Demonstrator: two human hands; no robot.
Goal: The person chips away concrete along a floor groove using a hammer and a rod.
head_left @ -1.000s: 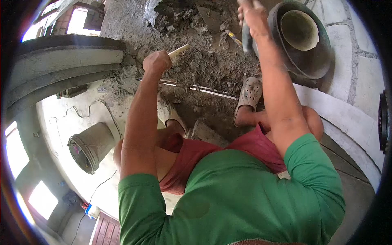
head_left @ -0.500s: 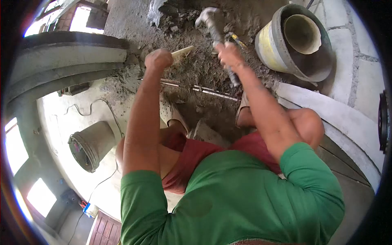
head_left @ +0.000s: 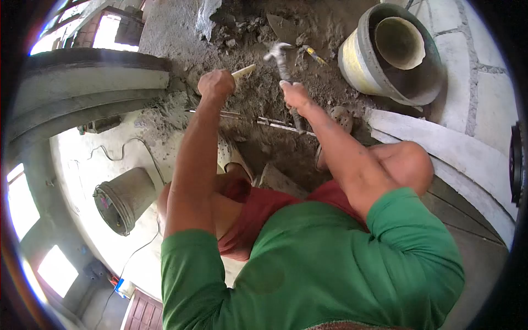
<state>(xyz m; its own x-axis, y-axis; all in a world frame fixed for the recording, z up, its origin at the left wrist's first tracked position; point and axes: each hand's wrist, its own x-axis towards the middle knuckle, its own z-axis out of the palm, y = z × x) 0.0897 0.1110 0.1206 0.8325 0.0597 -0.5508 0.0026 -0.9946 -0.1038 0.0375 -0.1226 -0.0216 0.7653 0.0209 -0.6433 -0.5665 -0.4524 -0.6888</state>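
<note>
My left hand [head_left: 216,84] is closed in a fist around a pale, flat piece like a wooden stick [head_left: 243,71], whose free end points right over the rubble. My right hand [head_left: 297,97] grips the handle of a claw hammer [head_left: 282,65], its metal head pointing away from me above the broken mortar [head_left: 256,91]. A small tool with a yellow and black handle [head_left: 315,55] lies just beyond the hammer. Between my feet and hands run thin whitish strips [head_left: 283,127] across the dirt. What the lower part of the stick looks like is hidden by my fist.
A large bucket [head_left: 355,69] with a smaller pail [head_left: 385,41] inside stands at the right. Another bucket [head_left: 137,190] sits on the pale floor at left, near a cable [head_left: 148,146]. Curved concrete steps [head_left: 93,82] rise at left; a white curved edge [head_left: 423,132] lies right.
The hammer has come down and nearer to me, and my right hand has shifted slightly left and toward me. My left hand keeps its hold on the stick, almost in place.
</note>
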